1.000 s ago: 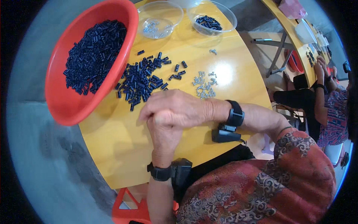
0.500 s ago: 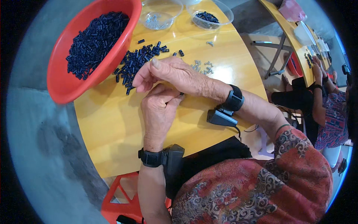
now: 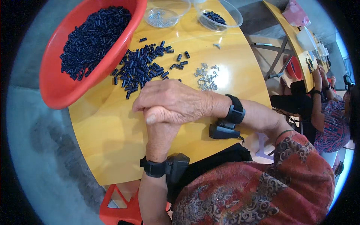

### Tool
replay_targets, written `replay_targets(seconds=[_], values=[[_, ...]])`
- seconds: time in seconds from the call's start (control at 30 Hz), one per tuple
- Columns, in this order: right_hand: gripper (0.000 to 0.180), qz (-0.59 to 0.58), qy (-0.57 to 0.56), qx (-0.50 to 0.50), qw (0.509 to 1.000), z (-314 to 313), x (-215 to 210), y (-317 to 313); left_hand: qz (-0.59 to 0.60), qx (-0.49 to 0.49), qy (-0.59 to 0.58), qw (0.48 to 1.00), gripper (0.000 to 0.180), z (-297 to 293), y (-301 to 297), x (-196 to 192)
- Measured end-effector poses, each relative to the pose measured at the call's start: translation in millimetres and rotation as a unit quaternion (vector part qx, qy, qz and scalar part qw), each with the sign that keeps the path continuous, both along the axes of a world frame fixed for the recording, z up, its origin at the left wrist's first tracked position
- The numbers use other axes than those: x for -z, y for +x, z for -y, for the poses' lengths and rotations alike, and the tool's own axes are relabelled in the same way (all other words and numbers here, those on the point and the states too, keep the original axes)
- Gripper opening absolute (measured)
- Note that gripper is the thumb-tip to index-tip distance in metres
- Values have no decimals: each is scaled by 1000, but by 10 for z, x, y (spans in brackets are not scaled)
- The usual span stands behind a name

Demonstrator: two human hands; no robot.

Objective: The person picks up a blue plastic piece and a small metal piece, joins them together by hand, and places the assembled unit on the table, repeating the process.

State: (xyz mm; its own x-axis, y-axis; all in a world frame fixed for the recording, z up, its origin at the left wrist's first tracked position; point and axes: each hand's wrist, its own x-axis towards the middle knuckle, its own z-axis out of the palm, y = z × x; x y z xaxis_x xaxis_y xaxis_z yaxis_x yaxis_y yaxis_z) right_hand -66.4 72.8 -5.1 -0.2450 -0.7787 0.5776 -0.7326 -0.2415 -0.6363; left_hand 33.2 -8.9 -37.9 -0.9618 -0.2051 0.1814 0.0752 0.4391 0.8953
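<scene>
Moved: right hand (image 3: pixel 176 101) has slid back from the pile and now covers the left hand (image 3: pixel 161 120).
Hands: pressed together, closed; what they pinch is hidden, cannot tell.
Technique: keep fingertips squeezing squarely, wrists low over the counter (image 3: pixel 112 142).
Dark blue tubes (image 3: pixel 140 67): short, loose heap just beyond the knuckles, beside the red basin (image 3: pixel 60 93).

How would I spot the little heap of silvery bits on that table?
Start at the round yellow table and the big red basin on its left. Right of the loose dark blue pieces, just beyond the clasped hands, lies the silvery heap, the only pale, shiny cluster lying loose on the tabletop.
</scene>
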Motion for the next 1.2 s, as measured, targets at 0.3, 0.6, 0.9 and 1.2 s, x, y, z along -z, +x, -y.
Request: replay_targets(seconds=[0.3, 0.6, 0.9, 1.2], values=[[52, 7, 12, 24, 1000, 20, 26, 30, -14, -42, 52, 998, 39, -22, 28, 69], [53, 30, 32, 16, 999, 6, 48, -10, 31, -7, 20, 999, 54, 44, 24, -9], [57, 9, 62, 2, 998, -27, -12, -42, -13, -23, -22, 999, 47, -14, 9, -59], [32, 461, -102, 33, 881, -467, -309, -240, -1, 55, 18, 998, 13, 4, -104, -305]])
